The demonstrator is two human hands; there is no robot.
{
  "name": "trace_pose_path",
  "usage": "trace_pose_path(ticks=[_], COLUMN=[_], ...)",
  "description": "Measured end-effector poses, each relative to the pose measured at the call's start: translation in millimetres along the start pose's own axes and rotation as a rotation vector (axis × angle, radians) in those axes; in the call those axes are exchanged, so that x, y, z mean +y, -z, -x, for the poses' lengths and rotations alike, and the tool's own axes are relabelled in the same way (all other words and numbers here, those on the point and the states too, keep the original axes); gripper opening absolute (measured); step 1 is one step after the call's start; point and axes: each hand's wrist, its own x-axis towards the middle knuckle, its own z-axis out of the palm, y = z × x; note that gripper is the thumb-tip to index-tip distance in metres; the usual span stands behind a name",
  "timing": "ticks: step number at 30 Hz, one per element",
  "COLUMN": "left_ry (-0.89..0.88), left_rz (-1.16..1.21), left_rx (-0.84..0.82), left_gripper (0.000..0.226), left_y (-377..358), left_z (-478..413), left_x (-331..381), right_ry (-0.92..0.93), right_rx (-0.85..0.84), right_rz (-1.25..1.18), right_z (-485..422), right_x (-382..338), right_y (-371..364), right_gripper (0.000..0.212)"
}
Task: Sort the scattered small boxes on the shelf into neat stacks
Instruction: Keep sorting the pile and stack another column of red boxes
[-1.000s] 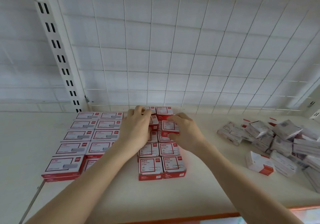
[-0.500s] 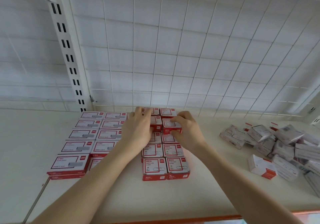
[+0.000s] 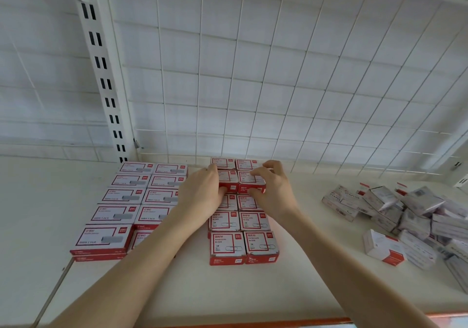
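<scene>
Along the bottom edge, shelf front: an orange strip [image 3: 329, 320] is running across under the pale shelf [image 3: 253, 292], and both bare forearms are reaching up the frame over it.
Paper-clip boxes [image 3: 226, 248]: small white-topped cartons with red borders and red near sides are lying flat at frame centre, packed edge to edge in two columns. The block's long axis is running near to far, and the print is reading upright toward the viewer. Each carton is looking too nearly square to tell its own long axis.
Staple boxes [image 3: 101, 239]: wider cartons in the same red and white are sitting at lower left in two columns, two high at the front, with their long sides running left to right.
Loose pile [image 3: 417, 213]: grey and white boxes are lying jumbled at the right edge, tilted every way, well apart from the block.
Left hand [image 3: 200, 193]: it is gripping the left top box [image 3: 229, 178], with the thumb on the red near side and the fingers curling over the far edge.
Right hand [image 3: 274, 193]: it is pinching the right top box [image 3: 247, 182], thumb in front and fingers arching over the top.
Top boxes: the two are sitting side by side and touching, higher than the row in front of them.
Wire grid [image 3: 253, 87]: it is standing behind the shelf, filling the upper frame.
Slotted upright [image 3: 101, 61]: it is rising at upper left.
</scene>
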Motion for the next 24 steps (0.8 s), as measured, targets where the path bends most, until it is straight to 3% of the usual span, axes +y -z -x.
trace_pose_path(ticks=[15, 24], left_ry=[-0.007, -0.020], left_rz=[0.047, 0.118], left_rx=[-0.008, -0.078], left_gripper=[0.034, 0.060], left_y=[-2, 5], left_z=[-2, -9], left_x=[-5, -1], right_ry=[-0.059, -0.099], right_rx=[-0.058, -0.275], right_rz=[-0.095, -0.136], right_z=[-3, -22], right_x=[4, -2], right_y=[1, 9], right_gripper=[0.051, 0.070])
